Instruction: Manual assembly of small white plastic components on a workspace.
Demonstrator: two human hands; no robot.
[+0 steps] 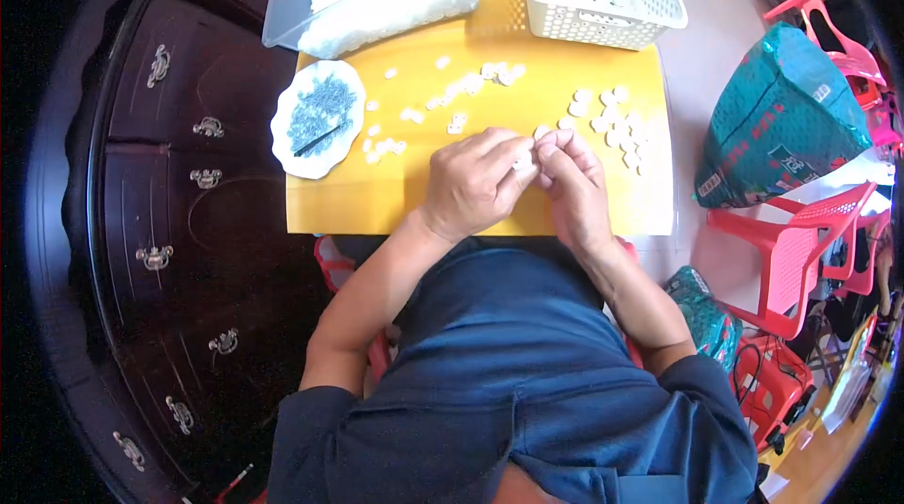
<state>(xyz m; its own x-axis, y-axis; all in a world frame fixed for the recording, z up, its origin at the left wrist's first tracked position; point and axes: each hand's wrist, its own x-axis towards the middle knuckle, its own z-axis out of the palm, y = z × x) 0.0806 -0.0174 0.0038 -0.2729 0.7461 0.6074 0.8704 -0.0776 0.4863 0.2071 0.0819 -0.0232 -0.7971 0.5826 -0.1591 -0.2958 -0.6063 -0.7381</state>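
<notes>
Over the near part of the yellow tabletop [395,203], my two hands meet with their fingertips close together. My left hand [478,179] is pinched around a small white piece [524,163], partly covered by the fingers. The fingers of my right hand [576,186] are also pressed together, right beside it; what lies between them is too small to make out. Beyond the hands, small white pieces [471,83] are scattered in a loose line. More round white pieces [629,132] lie in a group to the right of my right hand.
On the left, a white scalloped plate [350,151] holds many tiny dark metal parts and a dark stick. At the back stand a clear tub [279,15] of white pieces and a white perforated basket [603,29]. Dark drawers [179,212] flank the left; a green bag [782,128] and pink chairs [786,255] are right.
</notes>
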